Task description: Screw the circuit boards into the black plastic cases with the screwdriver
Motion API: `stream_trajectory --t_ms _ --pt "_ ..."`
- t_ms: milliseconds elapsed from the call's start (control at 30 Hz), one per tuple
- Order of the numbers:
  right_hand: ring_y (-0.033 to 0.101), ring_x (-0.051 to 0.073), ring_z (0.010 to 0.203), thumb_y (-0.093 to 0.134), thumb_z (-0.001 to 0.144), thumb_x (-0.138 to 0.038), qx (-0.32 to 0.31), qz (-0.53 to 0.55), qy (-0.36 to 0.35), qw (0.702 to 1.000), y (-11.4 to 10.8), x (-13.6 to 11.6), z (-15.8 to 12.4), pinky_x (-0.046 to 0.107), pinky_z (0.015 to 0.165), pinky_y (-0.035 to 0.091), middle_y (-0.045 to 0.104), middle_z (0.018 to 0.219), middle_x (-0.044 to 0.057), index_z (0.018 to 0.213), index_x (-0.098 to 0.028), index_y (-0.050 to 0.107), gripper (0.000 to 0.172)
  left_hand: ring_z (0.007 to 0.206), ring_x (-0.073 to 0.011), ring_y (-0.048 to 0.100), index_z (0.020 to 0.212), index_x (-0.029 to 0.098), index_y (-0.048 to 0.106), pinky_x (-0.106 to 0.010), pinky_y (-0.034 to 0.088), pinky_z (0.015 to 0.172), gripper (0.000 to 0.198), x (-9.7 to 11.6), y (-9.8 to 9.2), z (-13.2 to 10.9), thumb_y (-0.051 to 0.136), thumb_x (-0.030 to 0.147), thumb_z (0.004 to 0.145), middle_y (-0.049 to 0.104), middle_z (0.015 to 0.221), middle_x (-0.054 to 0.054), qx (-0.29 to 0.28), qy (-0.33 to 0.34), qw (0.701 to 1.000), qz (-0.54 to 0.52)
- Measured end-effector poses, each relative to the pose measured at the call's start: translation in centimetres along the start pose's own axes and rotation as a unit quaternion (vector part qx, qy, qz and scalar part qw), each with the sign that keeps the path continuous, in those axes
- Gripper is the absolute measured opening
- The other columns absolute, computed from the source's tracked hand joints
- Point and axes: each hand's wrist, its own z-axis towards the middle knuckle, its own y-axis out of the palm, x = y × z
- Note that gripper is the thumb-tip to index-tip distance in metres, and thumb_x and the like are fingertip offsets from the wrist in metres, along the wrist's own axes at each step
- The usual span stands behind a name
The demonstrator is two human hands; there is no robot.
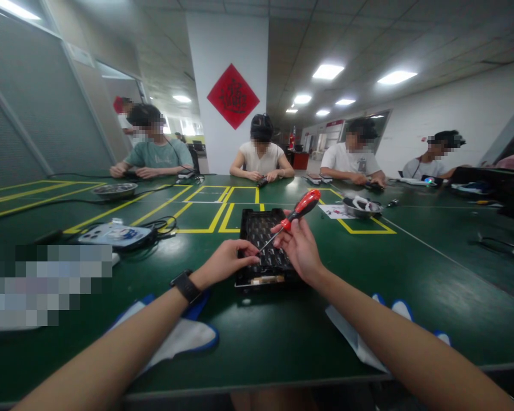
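Observation:
My right hand [300, 245] grips a screwdriver [302, 206] with a red and black handle. The shaft slants down to the left, its tip close to the fingertips of my left hand [229, 260]. Thumb and fingers of that left hand are pinched together by the tip; whatever they hold is too small to make out. Beneath both hands lies a black rectangular case [263, 221] with rows of small shiny shapes inside. A pale brown strip [268, 280] shows along its near edge.
White-and-blue gloves [188, 337] lie under my forearms. Leftward are a phone [115, 235] and coiled cables [163, 228]. A metal bowl [362, 206] holding white things stands at right, another bowl [115, 191] far left. Several people work across the green table [274, 337], marked with yellow tape.

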Motion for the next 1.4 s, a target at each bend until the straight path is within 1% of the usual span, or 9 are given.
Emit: stream_trajectory --t_ms 167,333,533,633,767,1000,1200,1400 --pt "0.056 0.009 0.059 0.041 0.088 -0.038 0.009 -0.01 -0.007 1.0 0.1 0.0 -0.1 0.026 0.06 0.046 0.062 0.083 0.001 0.118 -0.025 0.04 0.032 0.079 -0.0166 0.059 0.088 0.016 0.068 -0.027 0.043 0.074 0.032 -0.3 0.0 0.1 0.055 0.042 0.077 0.067 0.088 -0.005 0.013 0.01 1.0 0.012" --pt "0.056 0.01 0.059 0.041 0.088 -0.041 0.037 -0.032 -0.03 0.998 0.3 0.0 -0.2 0.026 0.059 0.046 0.061 0.082 0.001 0.119 -0.026 0.04 0.034 0.072 -0.0153 0.057 0.085 0.015 0.066 -0.025 0.042 0.067 0.033 -0.5 0.0 0.1 0.048 0.043 0.082 0.067 0.08 -0.004 0.007 0.007 1.0 0.029" --pt "0.058 0.01 0.06 0.038 0.089 -0.04 0.05 -0.049 -0.07 0.995 0.2 0.0 -0.3 0.026 0.059 0.046 0.062 0.083 0.002 0.119 -0.026 0.039 0.033 0.066 -0.0124 0.051 0.075 0.015 0.058 -0.023 0.037 0.061 0.032 -0.2 0.2 0.1 0.042 0.04 0.085 0.059 0.07 -0.001 0.005 0.03 0.996 0.089" --pt "0.056 0.01 0.057 0.037 0.09 -0.04 0.052 -0.067 -0.085 0.993 0.4 0.0 -0.5 0.026 0.057 0.046 0.06 0.08 0.001 0.119 -0.025 0.039 0.033 0.065 -0.012 0.049 0.074 0.015 0.055 -0.022 0.036 0.06 0.033 -0.1 0.2 0.1 0.037 0.039 0.087 0.056 0.069 0.0 0.001 0.02 0.996 0.085" --pt "0.055 0.01 0.056 0.037 0.09 -0.04 0.039 -0.084 -0.084 0.992 0.8 -0.1 -0.8 0.026 0.056 0.045 0.06 0.08 0.001 0.12 -0.024 0.04 0.034 0.064 -0.0119 0.048 0.073 0.015 0.054 -0.023 0.035 0.06 0.036 0.1 0.1 0.1 0.031 0.039 0.089 0.054 0.068 0.0 -0.006 0.01 0.998 0.065" --pt "0.056 0.011 0.057 0.037 0.09 -0.039 0.027 -0.085 -0.086 0.992 1.0 -0.2 -1.0 0.027 0.057 0.045 0.06 0.082 0.002 0.121 -0.025 0.038 0.034 0.063 -0.012 0.046 0.07 0.016 0.051 -0.024 0.034 0.06 0.036 0.2 0.1 0.1 0.03 0.038 0.089 0.052 0.066 0.001 -0.01 0.022 0.998 0.064" --pt "0.056 0.011 0.057 0.036 0.09 -0.041 0.034 -0.074 -0.078 0.994 0.9 -0.1 -0.8 0.028 0.058 0.046 0.06 0.081 0.001 0.122 -0.026 0.037 0.036 0.061 -0.0117 0.043 0.068 0.016 0.05 -0.024 0.033 0.059 0.035 0.1 0.1 0.2 0.032 0.038 0.088 0.052 0.067 0.0 -0.008 0.017 0.998 0.061" --pt "0.055 0.01 0.056 0.036 0.09 -0.039 0.02 -0.083 -0.074 0.994 1.0 -0.1 -0.9 0.027 0.058 0.045 0.059 0.08 0.001 0.121 -0.025 0.038 0.034 0.061 -0.0116 0.043 0.068 0.016 0.05 -0.024 0.033 0.06 0.035 -0.1 0.1 0.3 0.032 0.037 0.088 0.052 0.067 0.001 -0.018 0.023 0.997 0.073"
